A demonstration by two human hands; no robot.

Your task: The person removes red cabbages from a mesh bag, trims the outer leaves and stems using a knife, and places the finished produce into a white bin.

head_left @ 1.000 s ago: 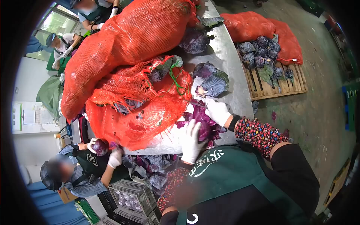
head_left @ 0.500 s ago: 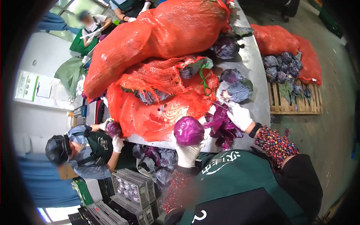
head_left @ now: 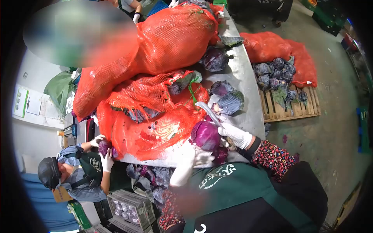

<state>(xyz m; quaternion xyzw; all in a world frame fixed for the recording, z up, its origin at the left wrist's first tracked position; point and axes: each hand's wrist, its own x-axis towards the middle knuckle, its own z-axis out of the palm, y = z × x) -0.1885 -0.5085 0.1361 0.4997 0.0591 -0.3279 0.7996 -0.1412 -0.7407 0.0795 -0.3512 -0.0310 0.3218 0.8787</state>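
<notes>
With the right hand (head_left: 237,136) wrapped around a knife (head_left: 210,112) and the blurred left hand (head_left: 192,157) loosely spread beside a purple cabbage (head_left: 205,135) near the table's edge (head_left: 248,83), contact unclear, trimming seems in hand, and the next move likely calls for steadying the cabbage

White characters (head_left: 220,175) on the wearer's green apron (head_left: 241,194), white lettering (head_left: 94,164) on a co-worker's dark apron (head_left: 84,167); neither clearly legible
</notes>
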